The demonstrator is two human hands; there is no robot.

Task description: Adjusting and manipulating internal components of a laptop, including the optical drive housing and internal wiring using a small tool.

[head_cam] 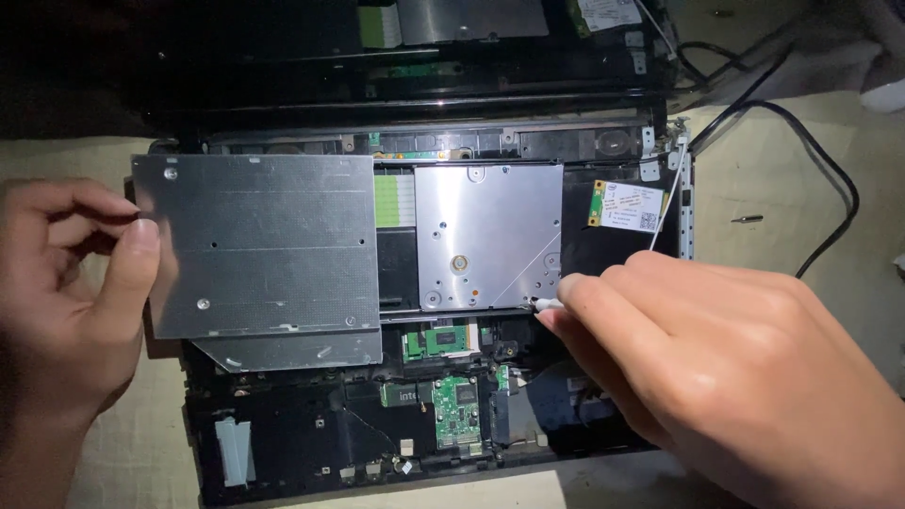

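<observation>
An opened laptop chassis (311, 443) lies in front of me with its insides bared. My left hand (66, 283) pinches the left edge of the flat grey optical drive (259, 245), thumb on top. My right hand (726, 368) holds a thin white-tipped tool (547, 304), its tip at the lower right corner of the silver hard drive (485, 236). A thin white line runs up from my right hand past the small wireless card (627, 207).
Green circuit boards (455, 410) sit in the lower part of the chassis. A black cable (830, 188) loops over the beige surface at the right, near a small dark bit (747, 219). The detached lid (452, 38) lies behind.
</observation>
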